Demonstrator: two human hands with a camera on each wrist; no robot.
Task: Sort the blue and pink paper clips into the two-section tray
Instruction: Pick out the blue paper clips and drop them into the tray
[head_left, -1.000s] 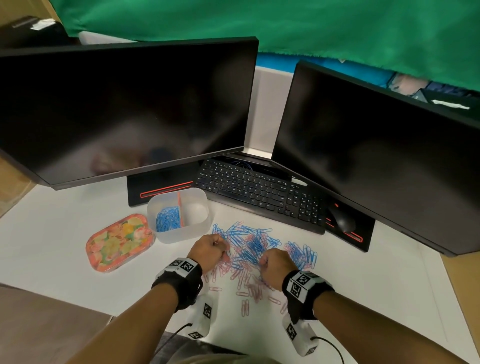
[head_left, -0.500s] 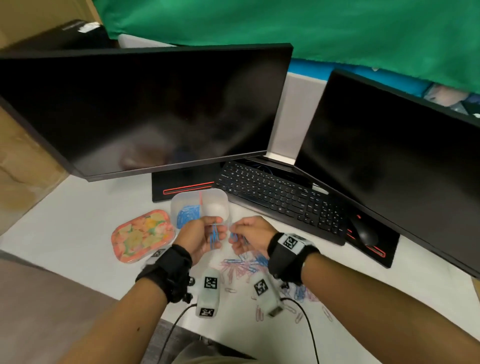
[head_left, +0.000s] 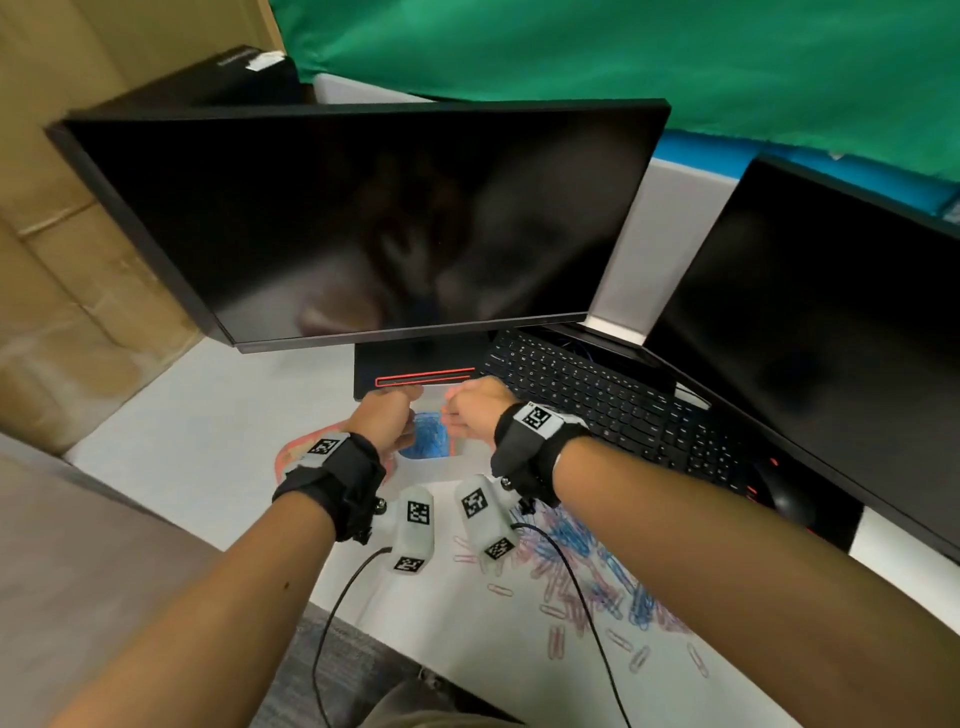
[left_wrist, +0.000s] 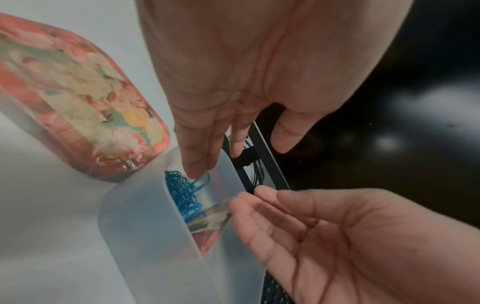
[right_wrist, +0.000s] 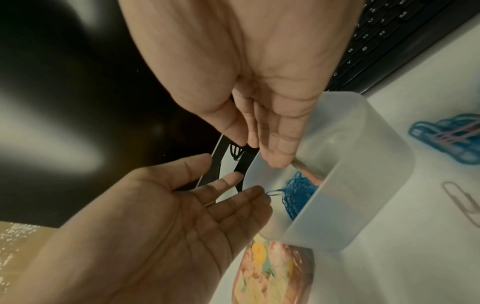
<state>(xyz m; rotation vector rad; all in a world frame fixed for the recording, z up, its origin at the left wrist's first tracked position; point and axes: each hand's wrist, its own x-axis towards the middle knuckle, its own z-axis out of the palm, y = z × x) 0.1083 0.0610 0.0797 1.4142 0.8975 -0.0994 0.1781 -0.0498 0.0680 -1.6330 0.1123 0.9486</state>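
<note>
Head view shows a white surface (head_left: 208, 467) whose near edge runs under both forearms. Loose blue and pink paper clips (head_left: 587, 587) lie scattered at 5 o'clock of the hands. The left hand (head_left: 387, 415) and right hand (head_left: 475, 410) hover side by side over the translucent two-section tray (left_wrist: 145, 236), fingers loosely extended and apart, gripping nothing. Blue clips (right_wrist: 298, 193) fill one section of it. A floral lid (left_wrist: 78, 98) touches the tray at 9 o'clock. Beyond, a keyboard (head_left: 597, 389) and two dark monitors (head_left: 389, 218) crowd the back; bare surface lies at 9 o'clock.
</note>
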